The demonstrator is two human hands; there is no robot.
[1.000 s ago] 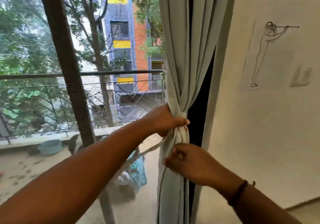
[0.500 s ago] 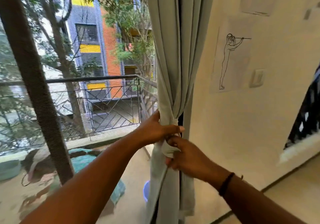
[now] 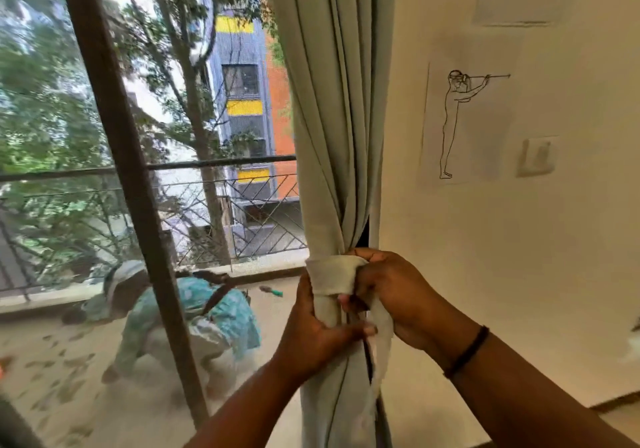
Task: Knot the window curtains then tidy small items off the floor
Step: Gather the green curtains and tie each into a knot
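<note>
A pale grey-green curtain [image 3: 332,118] hangs gathered at the right edge of the window, beside the white wall. A wrapped knot [image 3: 332,276] sits in it at mid height. My left hand [image 3: 311,336] grips the bunched fabric just under the knot. My right hand [image 3: 388,295], with a dark band on its wrist, is closed on the knot's right side and on the loose tail hanging below it. The curtain's lower part drops out of view between my forearms.
A dark window frame post [image 3: 128,184] runs diagonally through the glass. Outside is a balcony with a metal railing [image 3: 221,167], where a person in teal clothes [image 3: 194,323] bends over the floor. On the wall hang a line drawing [image 3: 460,121], a switch plate [image 3: 536,156] and a paper sheet.
My left hand slid from above the knot to below it. My right hand rose from the hanging tail to the knot's side. The view swung.
</note>
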